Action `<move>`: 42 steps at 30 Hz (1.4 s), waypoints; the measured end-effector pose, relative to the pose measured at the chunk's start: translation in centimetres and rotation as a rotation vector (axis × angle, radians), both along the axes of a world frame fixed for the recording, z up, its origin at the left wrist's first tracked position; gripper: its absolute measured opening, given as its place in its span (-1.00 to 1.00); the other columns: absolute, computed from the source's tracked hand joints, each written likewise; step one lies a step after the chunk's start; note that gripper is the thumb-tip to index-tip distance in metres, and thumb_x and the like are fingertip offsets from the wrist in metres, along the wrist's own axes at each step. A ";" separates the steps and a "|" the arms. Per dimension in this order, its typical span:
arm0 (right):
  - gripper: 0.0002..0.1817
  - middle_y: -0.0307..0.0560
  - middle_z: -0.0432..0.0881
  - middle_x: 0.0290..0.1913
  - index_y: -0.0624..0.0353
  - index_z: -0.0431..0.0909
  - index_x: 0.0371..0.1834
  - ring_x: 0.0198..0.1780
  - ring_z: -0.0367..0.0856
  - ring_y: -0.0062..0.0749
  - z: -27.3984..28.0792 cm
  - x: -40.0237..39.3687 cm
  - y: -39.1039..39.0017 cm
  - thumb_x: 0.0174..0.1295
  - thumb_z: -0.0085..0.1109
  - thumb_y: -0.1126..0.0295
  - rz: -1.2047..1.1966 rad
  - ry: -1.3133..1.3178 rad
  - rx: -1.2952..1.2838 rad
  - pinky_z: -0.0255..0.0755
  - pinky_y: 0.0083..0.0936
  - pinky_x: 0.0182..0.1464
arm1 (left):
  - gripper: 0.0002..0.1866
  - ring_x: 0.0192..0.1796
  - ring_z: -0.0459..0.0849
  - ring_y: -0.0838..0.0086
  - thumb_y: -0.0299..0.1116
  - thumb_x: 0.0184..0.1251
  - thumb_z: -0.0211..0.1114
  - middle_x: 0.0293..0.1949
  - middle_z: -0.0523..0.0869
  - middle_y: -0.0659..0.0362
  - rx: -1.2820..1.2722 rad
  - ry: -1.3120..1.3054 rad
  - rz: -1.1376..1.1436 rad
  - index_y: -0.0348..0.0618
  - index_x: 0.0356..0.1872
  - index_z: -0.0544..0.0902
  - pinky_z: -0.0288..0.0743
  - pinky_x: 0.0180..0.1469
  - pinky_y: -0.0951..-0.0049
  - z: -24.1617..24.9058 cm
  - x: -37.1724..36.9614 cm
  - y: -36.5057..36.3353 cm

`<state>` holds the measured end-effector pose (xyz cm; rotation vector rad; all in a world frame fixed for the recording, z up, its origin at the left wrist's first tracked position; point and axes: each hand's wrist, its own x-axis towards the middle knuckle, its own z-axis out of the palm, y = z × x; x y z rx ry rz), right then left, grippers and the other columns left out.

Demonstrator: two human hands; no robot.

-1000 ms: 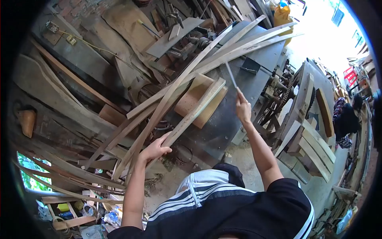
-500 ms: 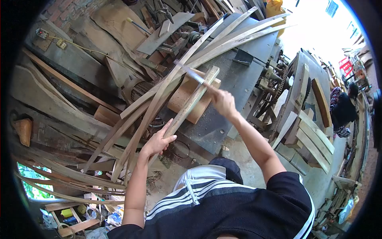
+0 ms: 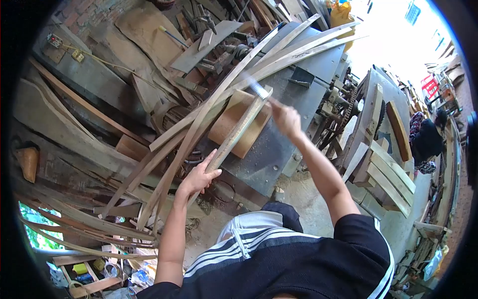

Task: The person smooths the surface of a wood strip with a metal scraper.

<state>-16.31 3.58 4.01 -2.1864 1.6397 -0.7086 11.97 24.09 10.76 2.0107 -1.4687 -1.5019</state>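
Observation:
My left hand [image 3: 200, 174] grips the near part of a narrow wooden bar [image 3: 233, 139], its thumb lying across the wood. The bar slopes up and away, resting over a thick curved wooden block [image 3: 246, 143] on the grey metal machine table [image 3: 259, 177]. My right hand [image 3: 287, 119] is closed around the handle of a file [image 3: 258, 88], whose pale metal blade is smeared by motion. The blade crosses the far end of the bar and points up and left.
Long curved wooden strips [image 3: 209, 99] lie across the table's left side. A second machine table [image 3: 393, 92] at right carries several wooden pieces. Planks [image 3: 55, 117] lean along the left. A person in dark clothing [image 3: 429, 135] is at the far right.
My right hand and the file have shifted slightly right and toward the bar's far end. My left hand keeps its hold in about the same place.

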 end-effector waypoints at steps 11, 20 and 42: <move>-0.51 0.10 0.70 -0.48 -0.35 0.63 0.30 -0.45 0.77 -0.07 -1.9 0.5 -2.8 0.31 0.11 0.34 0.048 0.092 -0.123 0.67 -0.13 -0.41 | -0.13 -0.52 0.49 0.55 -0.18 0.43 0.33 -0.45 0.55 0.21 0.036 0.005 0.032 0.37 0.67 0.05 0.48 -0.56 0.46 0.6 -0.2 0.1; -0.59 0.07 0.79 -0.20 -0.40 0.68 0.22 -0.32 0.79 -0.01 0.4 2.9 -2.2 0.32 0.12 0.25 0.228 0.052 -0.040 0.66 -0.12 -0.34 | -0.13 -0.55 0.46 0.57 -0.21 0.42 0.34 -0.48 0.53 0.25 0.038 0.055 0.055 0.38 0.66 0.08 0.43 -0.59 0.47 -0.8 -0.2 0.6; -0.47 -0.05 0.76 -0.01 -0.34 0.56 0.35 -0.01 0.76 -0.04 -0.8 1.4 -2.2 0.30 0.22 -0.08 0.301 0.068 0.053 0.66 -0.15 -0.10 | -0.20 -0.41 0.75 0.29 0.00 0.46 0.29 -0.25 0.77 0.04 -0.248 -0.329 -0.010 0.27 0.63 0.13 0.64 -0.34 0.27 -3.1 -1.8 0.2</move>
